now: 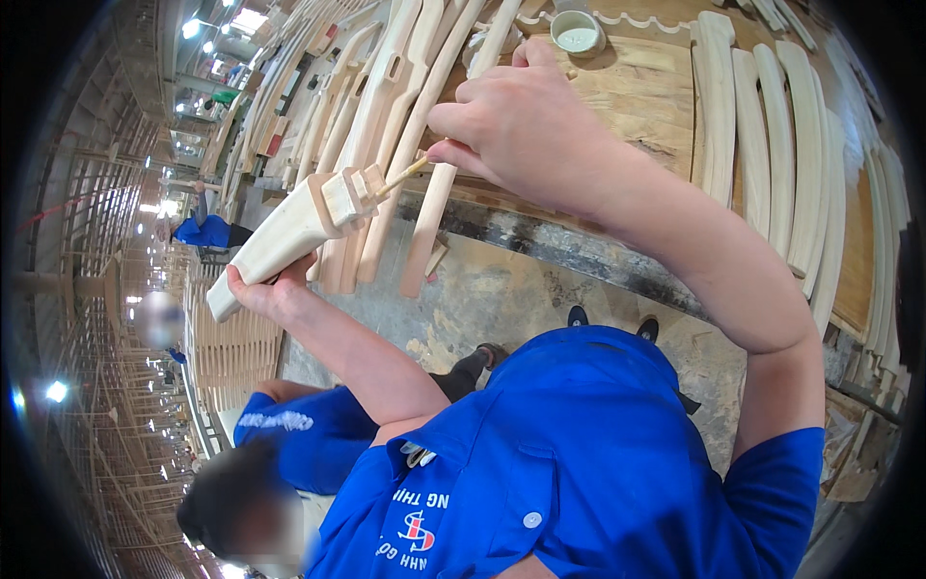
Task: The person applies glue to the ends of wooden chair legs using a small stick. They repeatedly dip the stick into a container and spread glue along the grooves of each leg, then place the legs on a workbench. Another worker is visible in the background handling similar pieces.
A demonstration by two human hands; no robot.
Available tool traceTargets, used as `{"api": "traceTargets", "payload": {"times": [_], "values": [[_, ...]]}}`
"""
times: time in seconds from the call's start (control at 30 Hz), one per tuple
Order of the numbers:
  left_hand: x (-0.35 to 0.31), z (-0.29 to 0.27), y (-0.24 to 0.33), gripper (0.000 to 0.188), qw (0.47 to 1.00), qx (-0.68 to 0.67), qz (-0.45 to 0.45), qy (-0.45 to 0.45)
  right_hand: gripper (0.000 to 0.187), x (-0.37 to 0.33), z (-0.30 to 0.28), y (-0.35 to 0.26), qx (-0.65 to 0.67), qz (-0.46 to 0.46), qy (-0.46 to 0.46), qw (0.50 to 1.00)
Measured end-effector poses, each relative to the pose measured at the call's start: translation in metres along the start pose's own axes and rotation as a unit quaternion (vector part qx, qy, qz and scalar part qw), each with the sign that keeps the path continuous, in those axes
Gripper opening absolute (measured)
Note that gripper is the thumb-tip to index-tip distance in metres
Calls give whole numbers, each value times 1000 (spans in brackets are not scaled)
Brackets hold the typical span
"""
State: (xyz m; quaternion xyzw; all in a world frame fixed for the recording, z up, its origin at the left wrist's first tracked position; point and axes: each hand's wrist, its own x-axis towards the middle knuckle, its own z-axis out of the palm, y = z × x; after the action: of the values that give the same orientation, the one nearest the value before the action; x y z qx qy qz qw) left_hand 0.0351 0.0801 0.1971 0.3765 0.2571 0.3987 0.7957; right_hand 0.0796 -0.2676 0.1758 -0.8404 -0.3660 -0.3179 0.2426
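Note:
My left hand (275,289) is closed round the lower part of a pale, shaped wooden furniture piece (289,236), which is tilted up to the right. Its upper end is stepped, with a narrower block. Against that end rests the tip of a thin wooden stick (405,175), pinched in the fingers of my right hand (521,121). Beyond the right hand, on the bench, stands a small round cup (600,41) with white stuff inside.
Long curved wooden parts (386,106) lie side by side at the back left, some jutting over the bench edge. More slats (767,135) lie on the right of the wooden bench top (641,101). A co-worker in a blue shirt (328,444) is close by at lower left.

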Motion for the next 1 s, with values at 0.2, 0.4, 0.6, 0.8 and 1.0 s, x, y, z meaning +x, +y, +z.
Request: {"api": "traceTargets", "payload": {"times": [0.2, 0.4, 0.6, 0.8, 1.0], "values": [[-6, 1, 0, 63, 1000, -26, 13, 0, 24, -2, -8, 14, -14, 24, -38, 999], [-10, 2, -2, 65, 1000, -16, 20, -13, 22, 10, 4, 13, -38, 43, -1, 998], [-18, 2, -6, 66, 999, -5, 50, -2, 22, 3, 24, 7, -24, 47, 23, 998], [-14, -9, -9, 68, 992, -35, 120, -34, 23, -6, 25, 3, 9, 54, -15, 998], [-16, -16, -25, 77, 942, -82, 228, -232, 26, -20, 17, 16, 83, 68, -60, 992]]}}
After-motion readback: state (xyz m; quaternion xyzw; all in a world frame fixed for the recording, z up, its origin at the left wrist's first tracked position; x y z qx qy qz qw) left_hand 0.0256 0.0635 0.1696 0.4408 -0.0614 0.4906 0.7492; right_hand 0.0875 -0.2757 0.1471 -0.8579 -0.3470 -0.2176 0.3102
